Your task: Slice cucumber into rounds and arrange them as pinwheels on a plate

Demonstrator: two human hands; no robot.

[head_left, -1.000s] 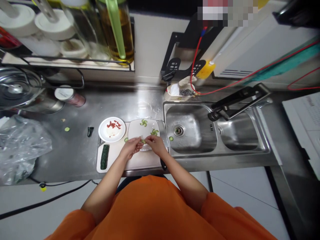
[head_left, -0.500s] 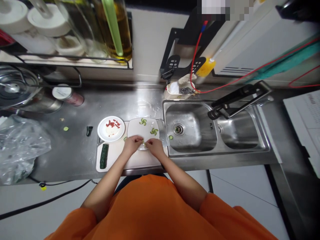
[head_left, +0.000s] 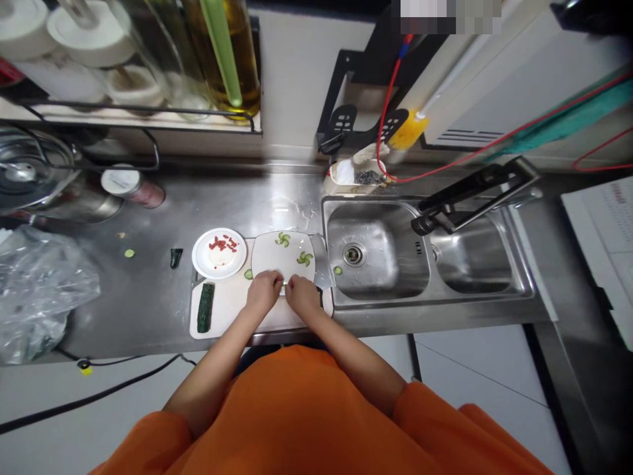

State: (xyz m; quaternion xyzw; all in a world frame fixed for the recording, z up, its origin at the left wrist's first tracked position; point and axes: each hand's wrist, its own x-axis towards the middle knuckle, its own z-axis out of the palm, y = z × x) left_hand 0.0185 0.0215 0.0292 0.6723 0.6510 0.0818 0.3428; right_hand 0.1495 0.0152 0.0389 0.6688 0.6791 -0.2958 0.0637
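left hand (head_left: 266,290), right hand (head_left: 301,295): curled at plate (head_left: 267,252), 6 o'clock; i can't tell grip | cucumber fans (head_left: 305,258): on plate, 12 and 3 o'clock | risk: right hand straying toward 12 could scatter nearer fan

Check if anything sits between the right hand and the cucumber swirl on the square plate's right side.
Nothing visible does. The right hand is at the near edge of the square plate; only white plate surface shows between it and the cucumber swirl.
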